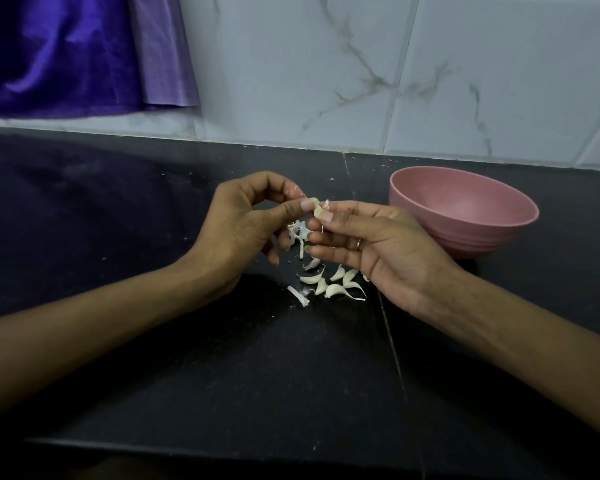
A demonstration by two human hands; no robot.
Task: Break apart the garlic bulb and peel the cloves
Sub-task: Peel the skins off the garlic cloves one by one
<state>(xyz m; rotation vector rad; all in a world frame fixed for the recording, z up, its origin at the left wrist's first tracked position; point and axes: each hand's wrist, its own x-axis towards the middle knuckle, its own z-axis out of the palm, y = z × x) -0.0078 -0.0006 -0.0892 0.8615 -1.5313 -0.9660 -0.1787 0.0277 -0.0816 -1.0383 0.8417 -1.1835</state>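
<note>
A small pale garlic clove (317, 208) is held above the black counter (153, 220), pinched between the fingertips of both hands. My left hand (246, 223) grips it from the left with thumb and curled fingers. My right hand (364, 237) pinches it from the right, and a scrap of papery skin sticks up at its fingertips. Below the hands lie several loose cloves (333, 284) in a small heap, mixed with torn white skins (298, 233).
A pink bowl (465, 188) stands on the counter just right of my right hand, and no contents show in it. A marbled tile wall (361, 81) backs the counter. Purple cloth (66, 53) hangs at the upper left. The counter's front edge runs along the bottom.
</note>
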